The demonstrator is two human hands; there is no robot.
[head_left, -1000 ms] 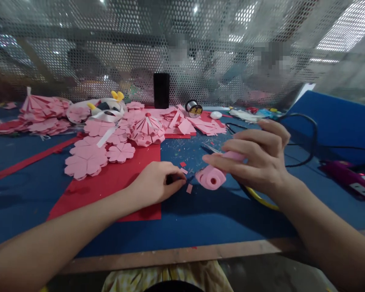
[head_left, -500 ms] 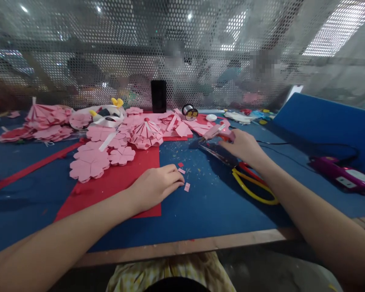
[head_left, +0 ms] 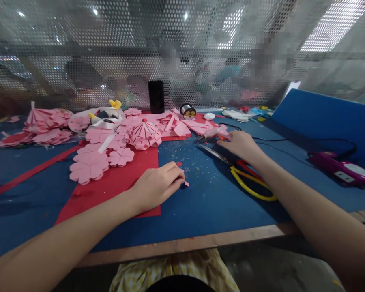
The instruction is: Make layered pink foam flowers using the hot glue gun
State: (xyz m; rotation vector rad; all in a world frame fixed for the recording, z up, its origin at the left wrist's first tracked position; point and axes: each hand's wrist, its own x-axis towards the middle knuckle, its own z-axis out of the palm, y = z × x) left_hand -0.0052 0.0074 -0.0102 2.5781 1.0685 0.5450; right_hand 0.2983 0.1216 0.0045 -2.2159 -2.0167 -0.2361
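My left hand [head_left: 162,183] rests at the edge of a red sheet [head_left: 109,194], its fingers curled together. At the fingertips is a small pink paper piece [head_left: 186,184], seemingly pinched. A tiny red scrap [head_left: 179,164] lies just beyond the knuckles. My right hand [head_left: 241,144] is closed round the handle of a pink hot glue gun [head_left: 214,132], whose nozzle points left, low over the blue table. Beneath that hand lie scissors [head_left: 214,154] with yellow and red handles [head_left: 251,188]. Part of the handles is hidden by my forearm.
Pink paper flowers [head_left: 89,164] and a pleated pink paper piece [head_left: 144,136] lie at left and centre. Behind are a thread spool [head_left: 187,112] and a black phone [head_left: 156,96]. A purple device [head_left: 340,168] and blue panel [head_left: 328,121] stand right, with a black cord [head_left: 273,140].
The glue gun has dropped slightly toward the table in my right hand. My left fingertips have closed in on the small pink paper piece, which has tilted. The view has shifted slightly.
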